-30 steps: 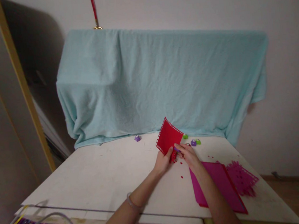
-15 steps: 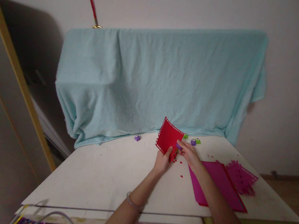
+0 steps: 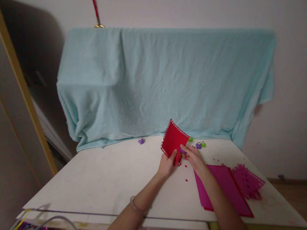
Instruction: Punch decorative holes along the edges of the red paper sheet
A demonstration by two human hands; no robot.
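A red sheet of paper (image 3: 174, 137) with small cut-outs punched along its edges is held tilted above the table. My left hand (image 3: 167, 165) grips its lower left corner, thumb on top. At the sheet's lower right edge, my right hand (image 3: 193, 157) is closed around a small purple craft punch (image 3: 183, 149), partly hidden by the fingers. Tiny red paper bits (image 3: 186, 180) lie on the table below. Beyond my right hand sit a purple punch (image 3: 198, 145) and a green punch (image 3: 203, 144). Another green punch (image 3: 190, 139) shows behind the sheet.
Magenta and red sheets (image 3: 222, 184) lie stacked under my right forearm, beside a punched pink sheet (image 3: 248, 182). One purple punch (image 3: 141, 140) stands at the white table's (image 3: 95, 185) back edge, before a draped light-blue towel (image 3: 166, 81). A grey cable (image 3: 63, 220) loops at front left.
Both hands keep their hold on the red sheet and the purple punch. The punch and my right fingers have shifted very slightly along the sheet's edge.
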